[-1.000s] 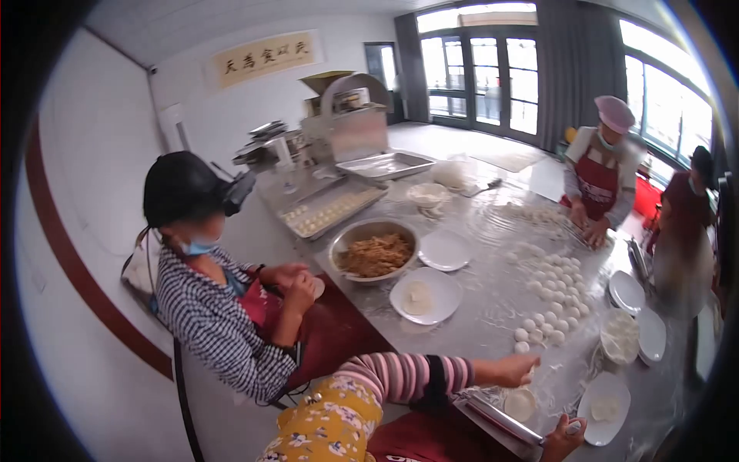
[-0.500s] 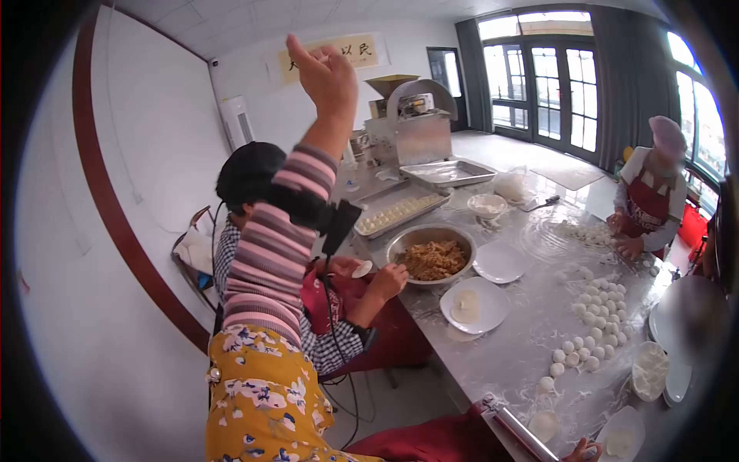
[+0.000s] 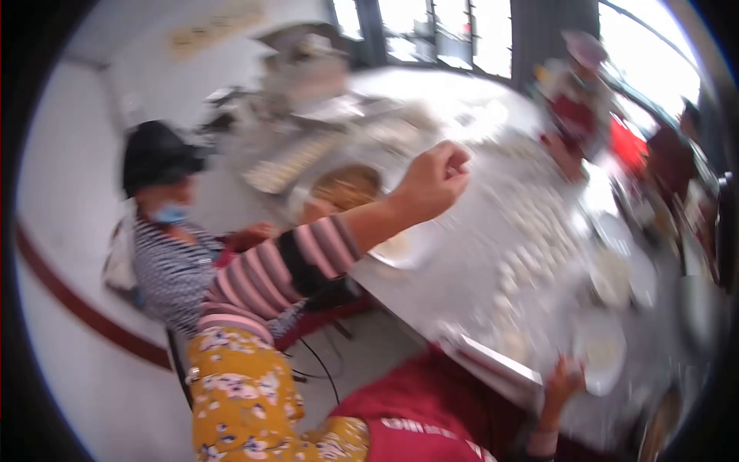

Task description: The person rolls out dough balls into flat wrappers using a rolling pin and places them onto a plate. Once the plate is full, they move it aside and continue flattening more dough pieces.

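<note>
Hovering mid-frame on the head cam, the left hand (image 3: 435, 179) is up above the counter (image 3: 462, 285), fingers curled in like a loose fist. Too blurry to tell if anything's in it. The filling bowl (image 3: 346, 185) sits left of the wrist, w/ a white plate (image 3: 400, 250) below the forearm. Bottom right, the right hand (image 3: 562, 381) is at the counter edge, just beside a round plate (image 3: 600, 354). Can't tell its grip tbh. Another person (image 3: 165, 231) sits at left.
</note>
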Tool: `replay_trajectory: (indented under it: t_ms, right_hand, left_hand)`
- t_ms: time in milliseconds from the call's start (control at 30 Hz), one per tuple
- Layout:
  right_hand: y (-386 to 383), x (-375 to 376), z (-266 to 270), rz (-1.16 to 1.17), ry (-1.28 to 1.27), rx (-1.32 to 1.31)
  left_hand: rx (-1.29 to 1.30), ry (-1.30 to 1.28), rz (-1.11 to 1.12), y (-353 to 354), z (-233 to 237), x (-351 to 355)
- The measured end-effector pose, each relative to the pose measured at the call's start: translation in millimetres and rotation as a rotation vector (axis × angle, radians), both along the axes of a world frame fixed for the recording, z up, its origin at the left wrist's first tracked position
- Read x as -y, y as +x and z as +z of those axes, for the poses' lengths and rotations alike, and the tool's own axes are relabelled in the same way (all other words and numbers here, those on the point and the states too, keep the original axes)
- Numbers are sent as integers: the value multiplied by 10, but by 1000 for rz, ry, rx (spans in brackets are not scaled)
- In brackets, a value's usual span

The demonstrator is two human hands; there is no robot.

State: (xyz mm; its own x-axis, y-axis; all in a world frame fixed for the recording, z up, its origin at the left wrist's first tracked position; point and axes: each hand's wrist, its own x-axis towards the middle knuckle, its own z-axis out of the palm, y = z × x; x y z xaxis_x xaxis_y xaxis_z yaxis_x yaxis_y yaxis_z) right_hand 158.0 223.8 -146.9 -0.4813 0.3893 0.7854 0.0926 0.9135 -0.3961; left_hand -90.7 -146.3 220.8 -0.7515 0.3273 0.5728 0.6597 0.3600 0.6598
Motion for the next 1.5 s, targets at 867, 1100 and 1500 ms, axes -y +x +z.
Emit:
replay_trajectory:
  t_ms: [867,1100,1500]
  right_hand:
    - [236,801,1395,191,-710,-31]
    - [-470,509,1401,201,-615,-16]
    - [234,819,1467,163,-697,69]
  left_hand:
    - [390,-675,-537,840,-2227,-1530]
    - [420,-701,-594,814,-2188,-1582]
    - [467,-706,-721,720,-2206,-1569]
